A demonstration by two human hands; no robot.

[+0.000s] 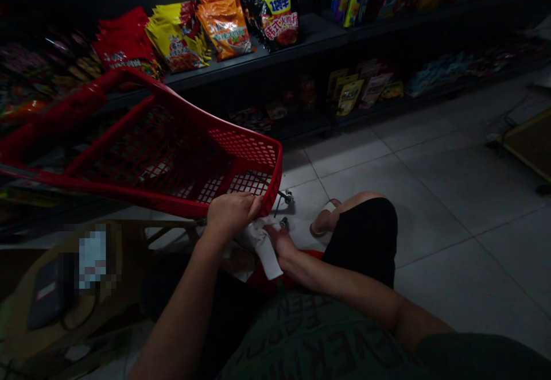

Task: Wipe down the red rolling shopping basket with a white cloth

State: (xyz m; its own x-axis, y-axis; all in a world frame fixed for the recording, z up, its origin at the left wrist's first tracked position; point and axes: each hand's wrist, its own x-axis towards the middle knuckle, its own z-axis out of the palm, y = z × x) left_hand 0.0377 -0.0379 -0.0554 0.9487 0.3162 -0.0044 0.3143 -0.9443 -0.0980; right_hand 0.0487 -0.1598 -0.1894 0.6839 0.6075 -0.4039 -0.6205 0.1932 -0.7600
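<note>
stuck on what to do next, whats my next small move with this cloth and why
I'd probably lift the white cloth in your right hand to the nearest caster. It sits just above the cloth, and your left hand is already steadying the tipped red cart by its rim.

light: dim, underexposed | shelf [310, 35] in deep shadow | floor tiles [430, 208] paler | pixelated patch [92, 256] lower left

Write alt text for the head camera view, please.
A person's left hand grips the rim of a tilted red plastic shopping cart; the right hand touches a white cloth beside its casters. Snack packets line dark store shelves beyond, above a tiled floor.
</note>
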